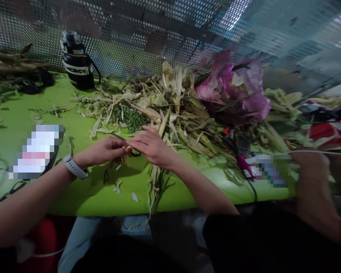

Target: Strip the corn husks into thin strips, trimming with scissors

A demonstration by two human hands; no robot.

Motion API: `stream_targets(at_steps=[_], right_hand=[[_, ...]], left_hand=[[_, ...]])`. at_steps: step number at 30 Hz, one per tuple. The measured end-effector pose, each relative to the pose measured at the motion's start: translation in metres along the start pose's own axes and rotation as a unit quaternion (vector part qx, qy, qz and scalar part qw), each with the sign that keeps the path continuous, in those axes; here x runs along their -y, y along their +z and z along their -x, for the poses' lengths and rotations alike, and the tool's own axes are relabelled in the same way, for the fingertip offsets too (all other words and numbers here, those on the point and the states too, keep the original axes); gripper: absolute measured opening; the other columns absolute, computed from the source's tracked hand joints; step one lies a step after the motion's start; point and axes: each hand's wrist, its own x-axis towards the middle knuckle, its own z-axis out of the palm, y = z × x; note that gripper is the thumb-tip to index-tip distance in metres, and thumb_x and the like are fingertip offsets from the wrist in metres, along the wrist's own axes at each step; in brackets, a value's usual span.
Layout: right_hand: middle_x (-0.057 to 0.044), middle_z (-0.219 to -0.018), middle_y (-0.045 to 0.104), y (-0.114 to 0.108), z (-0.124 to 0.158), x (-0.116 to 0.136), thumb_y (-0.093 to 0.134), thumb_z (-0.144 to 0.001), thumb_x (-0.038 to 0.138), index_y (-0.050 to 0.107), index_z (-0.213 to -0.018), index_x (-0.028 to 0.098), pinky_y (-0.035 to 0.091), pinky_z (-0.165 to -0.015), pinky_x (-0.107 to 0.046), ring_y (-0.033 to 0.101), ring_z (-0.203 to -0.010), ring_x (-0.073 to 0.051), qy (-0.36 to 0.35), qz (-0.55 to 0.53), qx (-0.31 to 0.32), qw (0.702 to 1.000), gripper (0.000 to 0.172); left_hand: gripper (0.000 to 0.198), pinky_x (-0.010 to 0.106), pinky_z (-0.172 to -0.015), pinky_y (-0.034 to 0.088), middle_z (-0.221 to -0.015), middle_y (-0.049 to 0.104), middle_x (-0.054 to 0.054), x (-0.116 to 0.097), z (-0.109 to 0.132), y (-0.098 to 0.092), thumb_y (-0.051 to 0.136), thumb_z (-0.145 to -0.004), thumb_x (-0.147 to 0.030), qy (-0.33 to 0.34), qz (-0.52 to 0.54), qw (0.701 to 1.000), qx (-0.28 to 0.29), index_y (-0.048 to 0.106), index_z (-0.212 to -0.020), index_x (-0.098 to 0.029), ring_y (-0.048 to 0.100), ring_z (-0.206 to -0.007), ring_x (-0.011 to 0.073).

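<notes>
My left hand [112, 151], with a pale band on its wrist, is closed in a pinch on a small pale plant piece [128, 147]. Against its fingertips lies my right hand [153, 147], whose fingers bend over what look like scissors [118, 137]. A thin dark blade points up and left, and a black loop shows under the right palm; the remainder is hidden. Just beyond the hands is a heap of dry husks and leaves [184, 127], with thin green shreds [133, 119] at its near left. Stalks [159, 185] hang below my right wrist over the table edge.
A lit phone [36, 151] lies at left on the green tabletop [96, 197]. A black bottle [79, 64] stands against the perforated metal screen [124, 34]. Behind the heap is a pink plastic bag [235, 91]. Another person's arm [314, 182] rests at right near a second phone [272, 170] and cables.
</notes>
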Motion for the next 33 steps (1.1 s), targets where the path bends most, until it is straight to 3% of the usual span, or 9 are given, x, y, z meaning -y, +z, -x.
stream_targets(at_steps=[6, 8, 13, 17, 23, 27, 33], right_hand=[[-0.01, -0.095, 0.068, 0.006, 0.002, 0.0, 0.037, -0.097, 0.011, 0.065, -0.121, 0.017, 0.046, -0.092, -0.043, 0.053, -0.093, -0.021, -0.069, -0.008, -0.006, 0.998, 0.037], [-0.01, -0.09, 0.067, 0.004, 0.001, 0.0, 0.038, -0.097, 0.01, 0.066, -0.117, 0.015, 0.047, -0.084, -0.04, 0.051, -0.087, -0.02, -0.088, -0.019, -0.002, 0.996, 0.035], [-0.008, -0.081, 0.066, -0.001, 0.0, 0.008, 0.044, -0.097, 0.015, 0.068, -0.104, 0.012, 0.044, -0.083, -0.038, 0.051, -0.082, -0.019, -0.105, -0.022, -0.006, 0.994, 0.025], [-0.011, -0.083, 0.065, -0.002, -0.003, 0.021, 0.043, -0.099, 0.025, 0.067, -0.095, 0.009, 0.044, -0.076, -0.035, 0.052, -0.081, -0.02, -0.061, -0.015, 0.065, 0.996, 0.029], [-0.014, -0.097, 0.066, 0.004, 0.001, 0.027, 0.041, -0.101, 0.03, 0.061, -0.108, 0.008, 0.046, -0.077, -0.032, 0.058, -0.087, -0.019, 0.029, -0.117, 0.216, 0.969, 0.031], [-0.011, -0.099, 0.069, 0.001, 0.001, 0.023, 0.049, -0.098, 0.032, 0.062, -0.108, 0.012, 0.046, -0.076, -0.03, 0.062, -0.086, -0.017, 0.036, -0.219, 0.227, 0.948, 0.026], [-0.003, -0.081, 0.071, -0.008, -0.004, 0.017, 0.055, -0.096, 0.031, 0.065, -0.099, 0.013, 0.046, -0.067, -0.023, 0.065, -0.072, -0.012, 0.101, -0.386, 0.201, 0.895, 0.021]], left_hand=[[0.032, 0.021, -0.055, 0.049, -0.069, 0.069, 0.005, 0.001, 0.001, -0.007, 0.061, -0.086, -0.044, -0.031, -0.019, 0.996, 0.082, 0.071, -0.089, -0.013, 0.063, -0.058, 0.0126], [0.032, 0.02, -0.056, 0.049, -0.067, 0.067, 0.004, 0.001, 0.001, -0.01, 0.062, -0.086, -0.044, -0.041, -0.024, 0.993, 0.105, 0.071, -0.087, -0.013, 0.061, -0.057, 0.0119], [0.03, 0.021, -0.055, 0.047, -0.068, 0.068, 0.004, -0.001, 0.003, -0.014, 0.065, -0.083, -0.042, -0.062, -0.008, 0.987, 0.146, 0.072, -0.086, -0.014, 0.061, -0.056, 0.0122], [0.026, 0.019, -0.05, 0.043, -0.065, 0.067, 0.002, 0.0, 0.003, -0.015, 0.067, -0.08, -0.04, -0.07, -0.04, 0.985, 0.156, 0.072, -0.082, -0.015, 0.06, -0.054, 0.0124], [0.02, 0.02, -0.049, 0.041, -0.06, 0.065, 0.001, 0.002, 0.001, -0.009, 0.069, -0.078, -0.036, -0.068, -0.022, 0.979, 0.192, 0.074, -0.078, -0.016, 0.058, -0.051, 0.0127], [0.017, 0.021, -0.048, 0.042, -0.057, 0.064, 0.002, 0.001, 0.001, -0.004, 0.072, -0.076, -0.032, -0.059, -0.004, 0.975, 0.213, 0.074, -0.073, -0.016, 0.057, -0.047, 0.0135], [0.02, 0.021, -0.05, 0.044, -0.059, 0.066, 0.002, -0.005, 0.004, -0.007, 0.07, -0.078, -0.036, -0.037, 0.009, 0.976, 0.213, 0.074, -0.08, -0.016, 0.06, -0.05, 0.0142]])
